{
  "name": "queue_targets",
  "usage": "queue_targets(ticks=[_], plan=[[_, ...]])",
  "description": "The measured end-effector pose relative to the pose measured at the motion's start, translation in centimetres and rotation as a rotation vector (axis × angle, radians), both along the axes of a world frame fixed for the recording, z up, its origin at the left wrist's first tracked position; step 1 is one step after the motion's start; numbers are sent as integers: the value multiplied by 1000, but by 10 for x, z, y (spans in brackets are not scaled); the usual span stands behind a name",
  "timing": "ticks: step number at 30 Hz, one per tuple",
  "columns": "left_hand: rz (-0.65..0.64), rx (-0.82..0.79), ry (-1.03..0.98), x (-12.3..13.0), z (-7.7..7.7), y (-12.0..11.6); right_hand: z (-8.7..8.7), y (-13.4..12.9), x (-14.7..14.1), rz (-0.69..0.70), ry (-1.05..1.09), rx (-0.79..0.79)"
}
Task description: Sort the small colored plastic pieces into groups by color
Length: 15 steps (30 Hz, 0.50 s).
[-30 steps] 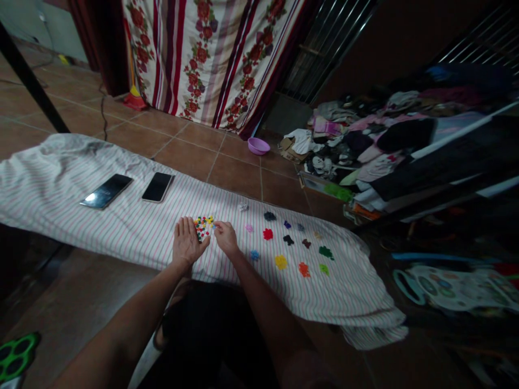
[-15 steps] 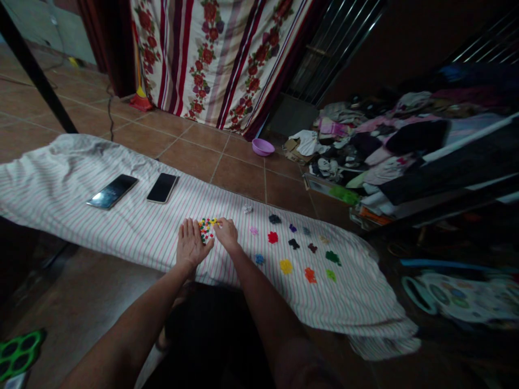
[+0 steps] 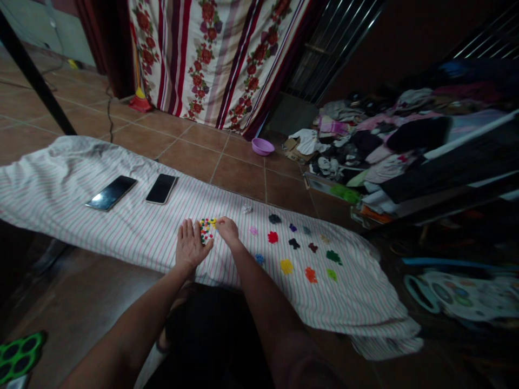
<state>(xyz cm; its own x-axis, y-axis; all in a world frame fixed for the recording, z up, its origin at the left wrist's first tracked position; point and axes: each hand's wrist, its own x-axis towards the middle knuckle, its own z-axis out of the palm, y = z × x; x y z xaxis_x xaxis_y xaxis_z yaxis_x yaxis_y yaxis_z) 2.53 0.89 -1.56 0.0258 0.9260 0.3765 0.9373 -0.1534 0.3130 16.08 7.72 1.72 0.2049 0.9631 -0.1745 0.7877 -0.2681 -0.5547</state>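
Note:
My left hand (image 3: 190,242) lies flat on the striped cloth (image 3: 133,232), fingers extended, along the left side of a patch of small multicoloured pieces (image 3: 207,229). At the upper right of that patch, my right hand (image 3: 227,229) has its fingers pinched together beside yellow pieces; whatever they hold is too small to make out. Right of my hands the cloth bears separate small heaps by colour, among them red (image 3: 273,237), yellow (image 3: 286,266), orange (image 3: 311,274), dark green (image 3: 333,257), blue (image 3: 259,259) and pink (image 3: 253,230).
Two phones (image 3: 112,193) (image 3: 161,188) lie on the cloth at the left. Beyond the cloth, a purple basin (image 3: 263,146) stands on the tiled floor near a floral curtain (image 3: 219,59). Clothes (image 3: 373,135) are piled at the right.
My right hand has shifted very slightly at the upper right of the multicoloured patch, its fingers still pinched. My left hand remains flat in nearly the same place.

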Motion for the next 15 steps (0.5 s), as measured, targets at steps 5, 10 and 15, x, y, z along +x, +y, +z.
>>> queue_targets(ticks=[5, 10, 15], plan=[[-2, 1, -3, 0, 0, 0, -7, -1, 2, 21, 28, 33], [-4, -19, -37, 0, 0, 0, -9, 0, 3, 44, 49, 40], [-8, -1, -4, 0, -1, 0, -8, -2, 3, 72, 58, 40]])
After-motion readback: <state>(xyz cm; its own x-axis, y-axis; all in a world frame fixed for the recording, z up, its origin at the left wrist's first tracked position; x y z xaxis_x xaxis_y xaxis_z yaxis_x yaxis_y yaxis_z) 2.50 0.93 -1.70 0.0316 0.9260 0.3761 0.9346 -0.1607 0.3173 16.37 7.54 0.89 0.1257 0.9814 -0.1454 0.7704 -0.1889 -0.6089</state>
